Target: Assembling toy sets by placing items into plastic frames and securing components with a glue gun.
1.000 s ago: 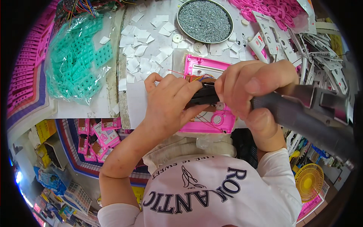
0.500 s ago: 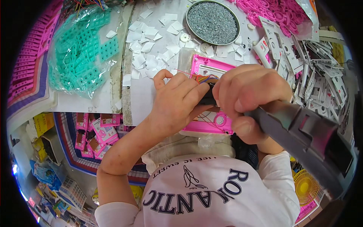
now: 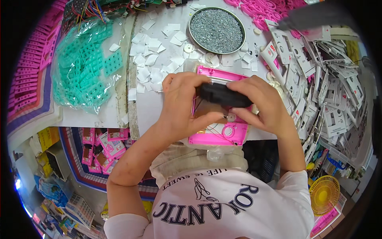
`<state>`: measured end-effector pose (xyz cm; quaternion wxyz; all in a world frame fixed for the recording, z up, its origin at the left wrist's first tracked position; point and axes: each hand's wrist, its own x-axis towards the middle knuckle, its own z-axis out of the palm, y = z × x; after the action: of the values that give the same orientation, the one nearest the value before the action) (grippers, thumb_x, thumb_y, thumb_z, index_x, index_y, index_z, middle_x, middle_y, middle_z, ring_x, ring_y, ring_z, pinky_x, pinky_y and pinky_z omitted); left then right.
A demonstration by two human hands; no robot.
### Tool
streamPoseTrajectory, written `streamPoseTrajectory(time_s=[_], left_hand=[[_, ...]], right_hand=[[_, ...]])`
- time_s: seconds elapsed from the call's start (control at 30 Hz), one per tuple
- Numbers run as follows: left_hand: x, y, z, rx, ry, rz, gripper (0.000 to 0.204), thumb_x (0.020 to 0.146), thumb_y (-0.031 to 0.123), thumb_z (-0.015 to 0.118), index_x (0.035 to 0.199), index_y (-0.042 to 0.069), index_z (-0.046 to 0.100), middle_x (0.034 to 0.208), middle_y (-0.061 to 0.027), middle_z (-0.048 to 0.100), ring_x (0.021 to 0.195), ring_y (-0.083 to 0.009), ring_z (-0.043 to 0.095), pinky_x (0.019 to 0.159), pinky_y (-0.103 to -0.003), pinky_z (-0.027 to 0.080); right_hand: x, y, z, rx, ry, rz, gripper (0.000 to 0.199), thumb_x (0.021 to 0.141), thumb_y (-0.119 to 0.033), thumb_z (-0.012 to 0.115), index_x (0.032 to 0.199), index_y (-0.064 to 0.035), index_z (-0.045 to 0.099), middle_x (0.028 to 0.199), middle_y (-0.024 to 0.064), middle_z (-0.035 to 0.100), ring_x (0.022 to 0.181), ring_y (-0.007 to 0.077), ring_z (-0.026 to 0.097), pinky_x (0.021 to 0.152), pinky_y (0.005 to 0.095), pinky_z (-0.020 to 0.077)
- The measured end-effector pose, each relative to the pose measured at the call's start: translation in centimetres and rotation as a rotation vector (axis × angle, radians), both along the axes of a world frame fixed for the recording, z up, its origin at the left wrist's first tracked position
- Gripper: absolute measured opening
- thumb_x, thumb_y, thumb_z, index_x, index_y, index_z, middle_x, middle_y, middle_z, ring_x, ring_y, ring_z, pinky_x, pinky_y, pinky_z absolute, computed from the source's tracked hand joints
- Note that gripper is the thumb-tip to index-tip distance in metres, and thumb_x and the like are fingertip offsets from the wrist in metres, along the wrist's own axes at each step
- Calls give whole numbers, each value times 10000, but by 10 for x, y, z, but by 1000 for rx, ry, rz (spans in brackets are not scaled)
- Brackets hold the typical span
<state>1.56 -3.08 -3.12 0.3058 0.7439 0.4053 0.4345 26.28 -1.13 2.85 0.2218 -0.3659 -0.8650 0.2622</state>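
White worktable (image 3: 159, 103) under even bright light; yellow fan (image 3: 324, 195) on floor at right; cluttered floor below.

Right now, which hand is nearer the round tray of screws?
Right, narrowly. The right hand sits just below the tray of screws, slightly to its right; the left hand is lower-left of it. Both grip the black part over the pink case.

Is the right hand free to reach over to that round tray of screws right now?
Probably not at once: the right hand and left hand both grip a black part over the pink case. The path to the tray looks open.
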Motion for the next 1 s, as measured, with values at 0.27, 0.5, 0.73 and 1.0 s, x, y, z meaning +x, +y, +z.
streamPoseTrajectory(time_s=[0.27,0.5,0.73,1.0], left_hand=[[11,-12,4,73,251,37,679,792,326,796,1367,36,584,1151,-93,644,1130,-307,510,1016,-449,311],[12,-12,11,114,421,40,629,786,278,770,1348,33,628,1144,-89,612,1118,-315,504,1005,-457,307],[21,-19,20,100,529,97,637,776,251,776,1368,66,633,1146,-88,589,1124,-305,501,1005,-460,304],[21,-7,42,156,656,67,503,796,217,765,1276,85,691,1103,-82,601,1064,-278,549,984,-452,334]], right_hand=[[7,54,13,-798,-165,-217,405,959,-355,645,820,22,696,617,175,619,595,373,620,575,432,481],[6,31,20,92,-174,11,379,773,-280,811,995,-21,647,933,139,671,856,336,638,719,410,527],[-4,-4,-28,372,-98,-220,338,732,-79,767,1041,-22,644,1042,99,651,914,302,617,773,403,508],[-6,6,0,287,-387,-112,314,731,-96,731,1024,-23,644,1038,97,646,902,290,607,750,383,512]])
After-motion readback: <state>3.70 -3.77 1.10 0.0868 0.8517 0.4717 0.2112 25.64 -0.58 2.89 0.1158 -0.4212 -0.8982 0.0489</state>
